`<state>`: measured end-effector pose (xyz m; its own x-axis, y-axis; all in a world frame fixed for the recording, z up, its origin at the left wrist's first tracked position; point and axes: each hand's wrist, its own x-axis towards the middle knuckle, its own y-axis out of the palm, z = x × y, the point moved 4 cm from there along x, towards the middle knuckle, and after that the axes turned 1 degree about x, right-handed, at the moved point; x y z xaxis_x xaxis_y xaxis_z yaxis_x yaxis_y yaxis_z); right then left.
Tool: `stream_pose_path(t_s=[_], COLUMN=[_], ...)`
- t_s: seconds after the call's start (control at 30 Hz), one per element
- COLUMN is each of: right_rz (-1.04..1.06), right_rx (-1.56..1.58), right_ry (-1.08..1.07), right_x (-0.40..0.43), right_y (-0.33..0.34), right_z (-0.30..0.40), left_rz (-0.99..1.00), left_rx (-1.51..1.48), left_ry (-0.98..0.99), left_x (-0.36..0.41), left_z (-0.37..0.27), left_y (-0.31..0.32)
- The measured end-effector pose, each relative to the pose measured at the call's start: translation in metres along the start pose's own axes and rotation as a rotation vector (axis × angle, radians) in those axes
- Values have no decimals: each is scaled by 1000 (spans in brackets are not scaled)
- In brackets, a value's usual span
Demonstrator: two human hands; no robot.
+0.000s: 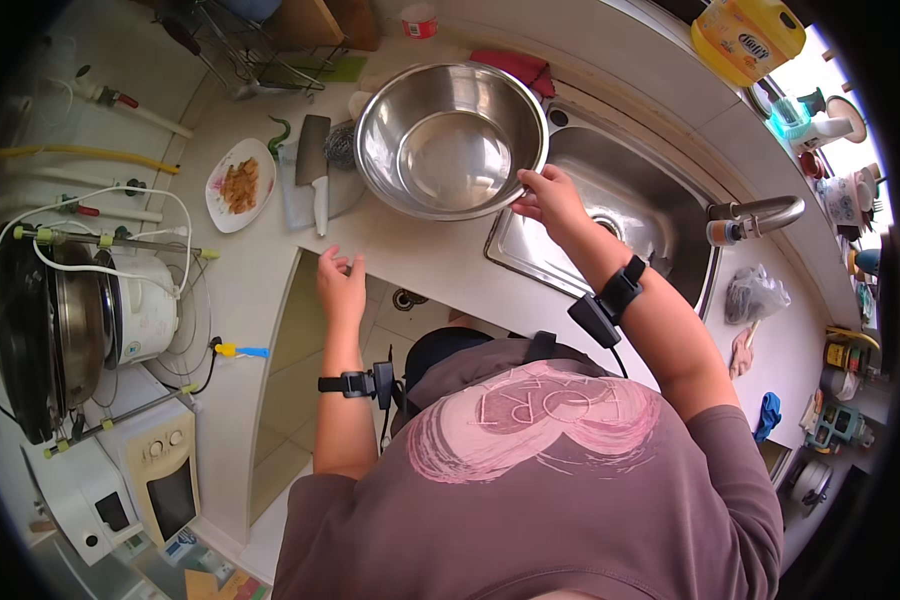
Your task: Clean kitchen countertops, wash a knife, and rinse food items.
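Note:
My right hand [552, 199] pinches the rim of a large stainless steel basin [454, 161] between thumb and fingers. No contents show in the basin, which overlaps the left edge of the steel sink [626, 176]. My left hand [341, 283] is raised over the counter's front edge, fingers loosely apart and holding nothing. Just beyond it a cleaver [313, 154] with a white handle lies on a pale, translucent sheet or board [291, 199]. A steel wool scourer [340, 146] sits between the blade and the basin. Left of the cleaver, brownish food pieces [240, 186] rest on a white plate [223, 219].
A green chili pepper [278, 135] lies by the plate. The faucet [765, 208] reaches over the sink's right side. Behind the basin is a red cloth [516, 69]; a wire rack [247, 64] stands back left. A rice cooker [144, 304] is at left, a plastic bag [754, 295] at right.

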<state>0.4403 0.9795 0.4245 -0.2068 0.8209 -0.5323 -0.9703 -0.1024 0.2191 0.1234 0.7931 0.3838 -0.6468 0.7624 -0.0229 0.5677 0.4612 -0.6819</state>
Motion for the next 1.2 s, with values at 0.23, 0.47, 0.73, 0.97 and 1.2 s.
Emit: stream_pose_path(t_s=[0.23, 0.47, 0.73, 0.97, 1.2], right_rz=[-84, -101, -69, 3, 67], right_rx=[49, -322, -261, 956, 981], right_ry=[-32, -80, -79, -69, -119], right_x=[16, -33, -201, -311, -359], right_y=[21, -20, -180, -217, -271], right_z=[-10, -8, -60, -87, -115], left_rz=[569, 1165, 1639, 1427, 1094], left_rx=[-292, -221, 50, -869, -1147], left_ry=[-359, -595, -383, -997, -1050], left_x=[-44, -77, -169, -277, -336], left_z=[5, 24, -37, -58, -94], left_y=[-5, 71, 181, 253, 277])
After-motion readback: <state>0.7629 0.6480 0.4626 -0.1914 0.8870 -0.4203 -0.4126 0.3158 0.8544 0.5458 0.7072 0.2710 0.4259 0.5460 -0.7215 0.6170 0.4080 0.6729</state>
